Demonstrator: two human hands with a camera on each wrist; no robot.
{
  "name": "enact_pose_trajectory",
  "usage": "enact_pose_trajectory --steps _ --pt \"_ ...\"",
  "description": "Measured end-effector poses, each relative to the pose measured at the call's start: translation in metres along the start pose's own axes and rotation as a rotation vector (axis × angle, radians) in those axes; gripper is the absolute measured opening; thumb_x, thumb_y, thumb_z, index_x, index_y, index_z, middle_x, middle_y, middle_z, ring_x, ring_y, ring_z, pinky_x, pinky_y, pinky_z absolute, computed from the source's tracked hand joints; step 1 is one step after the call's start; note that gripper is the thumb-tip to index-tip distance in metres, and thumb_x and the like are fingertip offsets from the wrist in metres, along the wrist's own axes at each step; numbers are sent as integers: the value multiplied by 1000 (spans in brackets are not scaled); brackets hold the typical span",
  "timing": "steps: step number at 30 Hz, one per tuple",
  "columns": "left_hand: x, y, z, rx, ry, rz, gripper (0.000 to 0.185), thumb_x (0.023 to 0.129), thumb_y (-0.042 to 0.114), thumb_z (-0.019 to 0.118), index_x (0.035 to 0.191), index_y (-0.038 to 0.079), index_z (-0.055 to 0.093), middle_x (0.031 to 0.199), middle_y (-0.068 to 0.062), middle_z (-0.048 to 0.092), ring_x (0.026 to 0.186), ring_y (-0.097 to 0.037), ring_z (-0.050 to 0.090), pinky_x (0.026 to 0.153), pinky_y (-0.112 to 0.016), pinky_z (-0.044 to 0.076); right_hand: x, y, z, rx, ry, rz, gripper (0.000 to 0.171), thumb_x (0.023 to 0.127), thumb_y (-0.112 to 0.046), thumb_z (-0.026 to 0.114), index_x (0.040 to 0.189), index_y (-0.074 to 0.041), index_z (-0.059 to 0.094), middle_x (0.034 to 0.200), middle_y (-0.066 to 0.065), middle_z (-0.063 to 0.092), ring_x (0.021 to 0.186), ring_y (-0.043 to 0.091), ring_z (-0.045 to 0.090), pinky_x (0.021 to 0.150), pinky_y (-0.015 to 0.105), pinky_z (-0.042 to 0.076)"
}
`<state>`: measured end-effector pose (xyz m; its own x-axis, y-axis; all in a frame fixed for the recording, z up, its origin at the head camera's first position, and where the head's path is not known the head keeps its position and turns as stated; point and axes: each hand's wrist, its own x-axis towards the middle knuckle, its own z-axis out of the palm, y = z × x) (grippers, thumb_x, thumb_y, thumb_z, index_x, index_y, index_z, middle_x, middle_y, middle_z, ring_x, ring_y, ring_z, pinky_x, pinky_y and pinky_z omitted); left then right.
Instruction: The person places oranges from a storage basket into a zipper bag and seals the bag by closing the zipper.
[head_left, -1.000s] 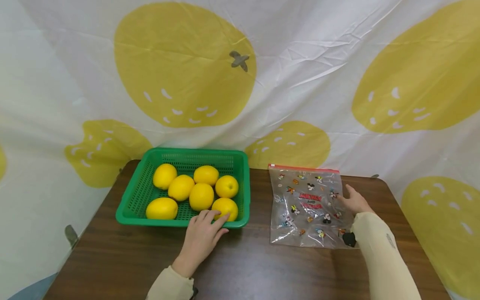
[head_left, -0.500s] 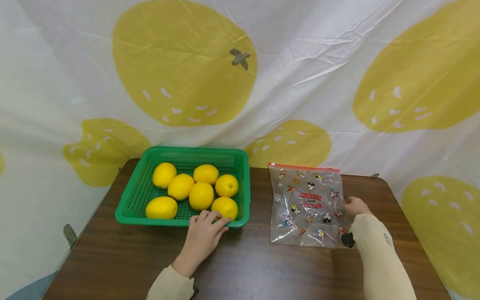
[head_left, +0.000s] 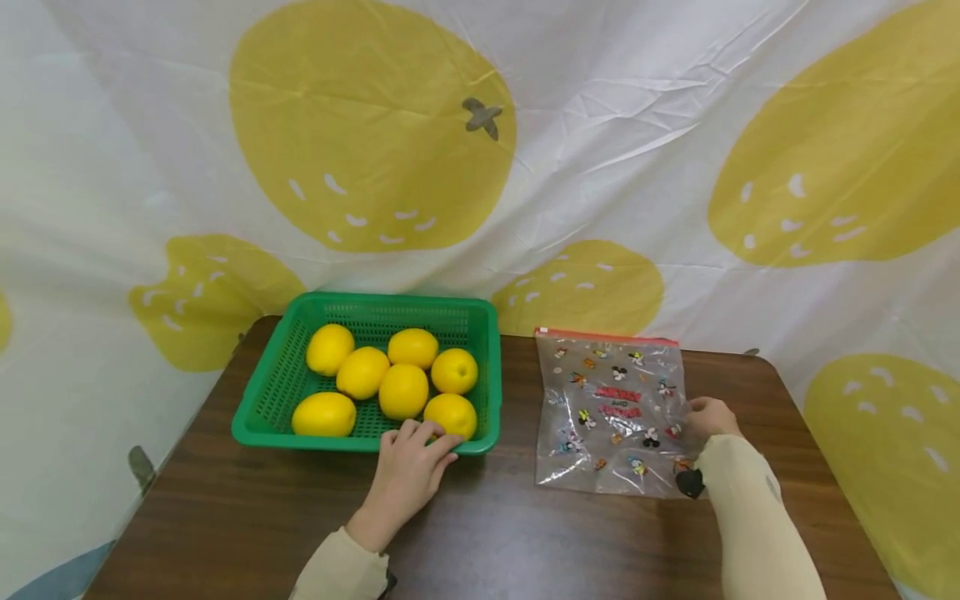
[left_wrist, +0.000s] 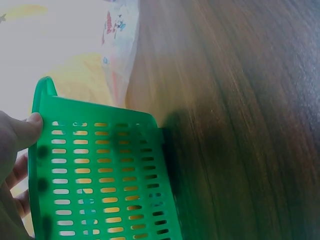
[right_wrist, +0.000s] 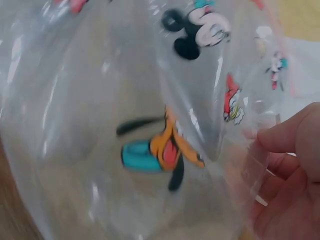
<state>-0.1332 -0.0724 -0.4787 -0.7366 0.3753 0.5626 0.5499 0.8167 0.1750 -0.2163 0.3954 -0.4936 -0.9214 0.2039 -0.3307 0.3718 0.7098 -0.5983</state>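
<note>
My left hand [head_left: 407,475] grips the near rim of a green plastic basket [head_left: 367,445], fingers over the edge. In the left wrist view the thumb [left_wrist: 27,131] presses the slotted wall from outside. Inside lie several yellow lemons [head_left: 403,392], one of them [head_left: 451,417] just beyond my fingertips. To the right, my right hand [head_left: 714,419] pinches the right edge of a clear zip bag [head_left: 613,433] with cartoon prints and a red zip strip along its far edge. The right wrist view shows thumb and fingers [right_wrist: 280,142] holding the bag's transparent film.
Both things lie on a dark brown wooden table [head_left: 517,542], with a strip of tabletop between them. A white cloth [head_left: 585,150] printed with big yellow fruit hangs right behind the table's far edge.
My right hand has closed from spread fingers onto the bag's right edge, and the bag has shifted slightly left. The left hand has stayed at the basket rim.
</note>
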Motion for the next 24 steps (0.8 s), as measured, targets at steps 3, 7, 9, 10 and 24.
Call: enact_pose_trajectory --steps 3,7,9,10,24 --pt "1 1 -1 2 -2 1 16 78 26 71 95 27 69 89 4 58 79 -19 47 65 -35 34 -4 3 2 142 28 0 44 79 -3 46 118 16 44 78 16 61 69 21 58 58 31 49" --pt "1 3 -2 9 -12 0 16 79 27 69 95 28 69 90 4 58 80 -19 47 65 -35 35 -13 8 6 294 70 -18 42 84 -2 43 122 18 39 66 0 59 58 7 57 53 24 50" --pt "1 3 -3 10 -17 -4 16 79 27 69 95 28 69 90 4 58 80 -19 47 65 -35 35 -20 8 9 311 96 -44 41 86 -2 42 122 17 40 72 4 60 59 4 57 54 22 51" --pt "0 3 -3 11 -19 -6 16 80 28 69 95 28 69 90 4 58 80 -19 47 65 -35 35 -22 9 11 315 115 -54 40 86 -2 41 122 17 41 76 7 60 59 4 57 54 22 51" --pt "0 2 -3 15 -26 -16 16 80 28 68 96 29 69 91 4 58 81 -18 47 67 -36 35 -49 -1 27 225 415 -217 25 90 1 48 113 8 56 91 21 62 62 -6 48 56 11 42"
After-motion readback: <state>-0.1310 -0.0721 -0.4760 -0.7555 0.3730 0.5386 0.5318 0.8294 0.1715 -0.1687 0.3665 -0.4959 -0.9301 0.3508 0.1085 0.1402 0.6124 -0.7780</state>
